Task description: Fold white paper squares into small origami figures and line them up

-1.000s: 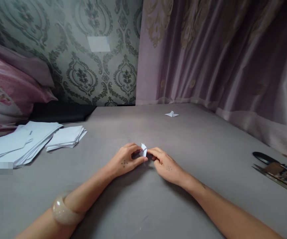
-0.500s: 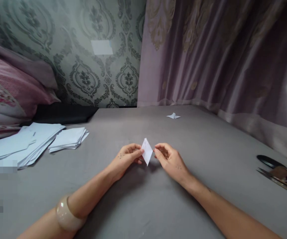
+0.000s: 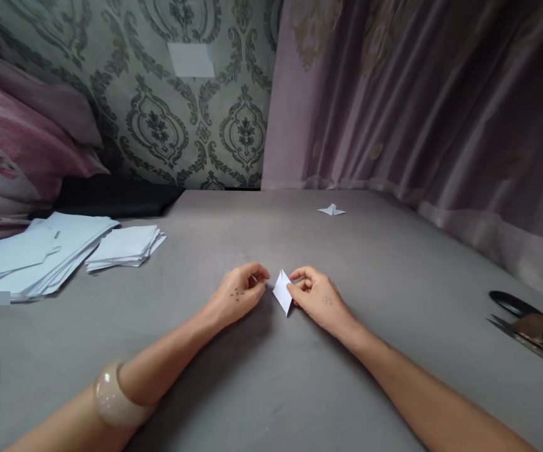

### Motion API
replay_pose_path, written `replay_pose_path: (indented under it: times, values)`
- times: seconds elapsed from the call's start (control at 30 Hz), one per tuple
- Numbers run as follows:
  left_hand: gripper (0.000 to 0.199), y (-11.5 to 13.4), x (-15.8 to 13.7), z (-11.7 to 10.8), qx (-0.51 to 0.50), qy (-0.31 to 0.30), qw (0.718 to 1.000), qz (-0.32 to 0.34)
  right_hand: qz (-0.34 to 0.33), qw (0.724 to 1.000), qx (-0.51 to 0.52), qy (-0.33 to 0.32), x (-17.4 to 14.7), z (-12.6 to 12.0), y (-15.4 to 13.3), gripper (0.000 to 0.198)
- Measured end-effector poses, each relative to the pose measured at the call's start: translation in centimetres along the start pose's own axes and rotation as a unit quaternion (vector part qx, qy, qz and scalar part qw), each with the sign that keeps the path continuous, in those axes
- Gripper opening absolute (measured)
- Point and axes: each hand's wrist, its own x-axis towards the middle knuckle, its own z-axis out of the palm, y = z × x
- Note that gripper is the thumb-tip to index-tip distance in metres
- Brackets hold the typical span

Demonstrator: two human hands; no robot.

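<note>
A small white folded paper (image 3: 282, 294), diamond-shaped with a split upper tip, stands over the grey surface in the middle of the view. My right hand (image 3: 318, 297) pinches its right edge between thumb and fingers. To the left of the paper, a small gap away, is my left hand (image 3: 240, 291). Its fingers are curled, thumb and fingertips slightly apart, and nothing shows between them. A pale bangle (image 3: 119, 397) circles the left forearm. Farther back lies another folded white paper piece (image 3: 331, 210) with pointed sides.
On the left lie a stack of small paper sheets (image 3: 125, 247) and a larger paper pile (image 3: 71, 242), near a black folded item (image 3: 115, 196). Scissors (image 3: 511, 331) and a dark oval object (image 3: 511, 302) sit at the right edge. A curtain (image 3: 356, 113) hangs behind.
My left hand has let go of the folded paper and drawn slightly away. The right hand now grips the paper at its right edge. The camera view has tilted down a little.
</note>
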Motion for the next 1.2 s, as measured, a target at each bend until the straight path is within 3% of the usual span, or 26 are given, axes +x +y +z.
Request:
replay_pose_path:
  times: [0.13,0.3,0.37,0.43,0.57,0.67,0.93,1.2]
  values:
    - [0.027,-0.5,-0.3,0.2,0.069,-0.050,0.990,0.108,0.016,0.998,-0.058,0.006,0.3,-0.1,-0.6,0.014]
    - [0.020,-1.0,-0.4,0.5,0.120,-0.071,0.980,0.141,0.067,0.994,-0.066,-0.056,0.6,-1.1,-0.6,0.017]
    - [0.022,-0.9,-0.5,0.4,0.135,-0.072,0.976,0.153,0.049,0.994,-0.081,-0.051,0.6,-1.8,-0.3,0.020]
    - [0.024,-0.8,-0.5,0.2,0.147,-0.076,0.973,0.158,-0.012,0.993,-0.117,-0.028,0.3,-2.4,0.0,0.019]
    - [0.023,-0.8,-0.5,0.2,0.151,-0.075,0.973,0.156,-0.135,0.974,-0.174,-0.059,-0.6,-2.9,0.0,0.025]
    - [0.022,-0.8,-0.4,0.4,0.142,-0.060,0.978,0.138,-0.168,0.960,-0.208,-0.080,-1.0,-2.9,-0.3,0.024]
    - [0.021,0.1,-0.1,0.8,0.121,-0.039,0.990,0.055,-0.125,0.972,-0.184,-0.071,0.0,-2.7,0.0,0.021]
    - [0.025,-0.1,0.4,0.9,0.123,-0.043,0.991,0.036,-0.070,0.977,-0.194,-0.044,0.1,-2.1,-0.5,0.020]
